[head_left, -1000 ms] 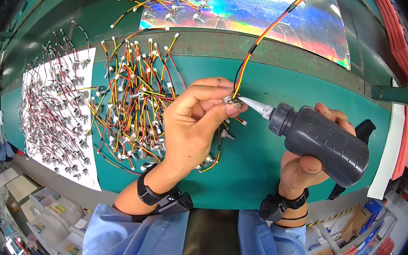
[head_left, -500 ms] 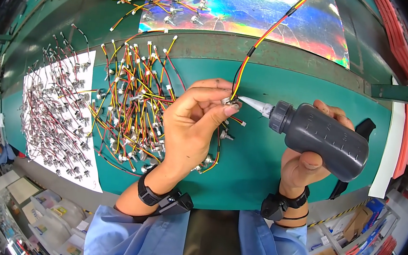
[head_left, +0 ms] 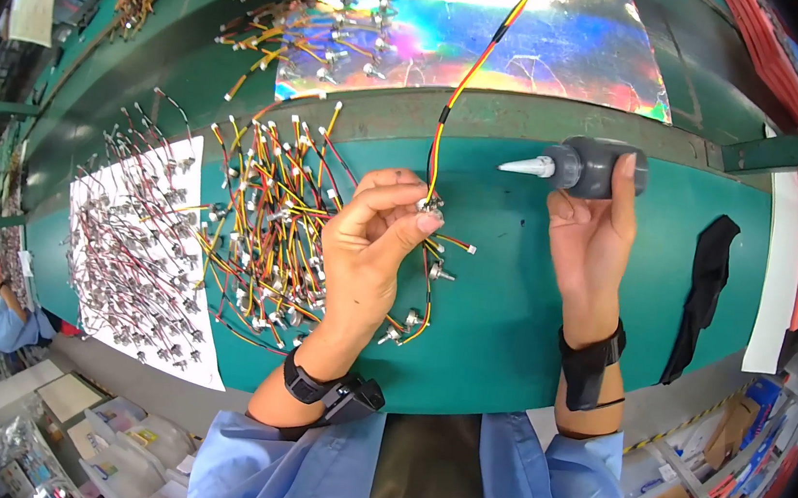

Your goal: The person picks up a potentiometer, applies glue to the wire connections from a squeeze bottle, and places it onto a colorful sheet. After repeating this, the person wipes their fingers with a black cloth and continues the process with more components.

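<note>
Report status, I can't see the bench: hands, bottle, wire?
Left hand pinching wire end. Right hand holding bottle, nozzle pointing left, clear of the wire. Loose wire pile beside left hand.

Mid-frame, the left hand point(head_left: 370, 246) pinches a wire's point(head_left: 465, 81) connector end; right of it, the right hand point(head_left: 590, 235) holds a dark bottle point(head_left: 592, 169), nozzle pointing left, over the green surface point(head_left: 497, 337).

Two hands: left point(head_left: 370, 246), right point(head_left: 590, 235). One grey bottle point(head_left: 587, 169) with one white nozzle. One long wire point(head_left: 465, 81) pinched at one end. One wristband on each forearm, two in all. One white sheet point(head_left: 140, 261), one shiny foil sheet point(head_left: 500, 26), one black cloth point(head_left: 707, 281). Loose wires point(head_left: 270, 226) on the green table point(head_left: 506, 338): dozens, too many and too tangled for an exact count.
</note>
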A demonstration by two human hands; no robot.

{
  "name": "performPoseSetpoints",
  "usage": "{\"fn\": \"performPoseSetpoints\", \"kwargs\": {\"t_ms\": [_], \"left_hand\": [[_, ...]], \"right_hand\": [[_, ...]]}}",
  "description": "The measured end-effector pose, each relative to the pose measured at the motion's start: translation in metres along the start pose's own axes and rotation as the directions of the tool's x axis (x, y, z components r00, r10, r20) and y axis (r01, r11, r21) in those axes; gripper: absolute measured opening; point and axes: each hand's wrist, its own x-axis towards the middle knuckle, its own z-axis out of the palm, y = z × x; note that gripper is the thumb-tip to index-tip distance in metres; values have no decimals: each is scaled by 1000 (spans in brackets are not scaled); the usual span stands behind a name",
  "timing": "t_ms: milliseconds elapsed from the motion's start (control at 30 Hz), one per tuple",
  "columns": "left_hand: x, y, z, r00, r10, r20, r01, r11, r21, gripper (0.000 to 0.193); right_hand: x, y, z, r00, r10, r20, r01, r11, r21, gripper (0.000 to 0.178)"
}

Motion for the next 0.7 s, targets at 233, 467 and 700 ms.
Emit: {"fn": "performPoseSetpoints", "kwargs": {"t_ms": [233, 467, 700], "left_hand": [[12, 24, -13, 991, 115, -64, -109, 990, 91, 21], [122, 83, -13, 969, 193, -154, -122, 917, 379, 27], [287, 45, -8, 842, 486, -235, -50, 504, 862, 25]], "right_hand": [[18, -3, -25, 998, 69, 8, -70, 987, 148, 31], [16, -4, -27, 997, 71, 1, -70, 983, 171, 32], [16, -3, -25, 988, 135, -71, -121, 976, 180, 33]]}}
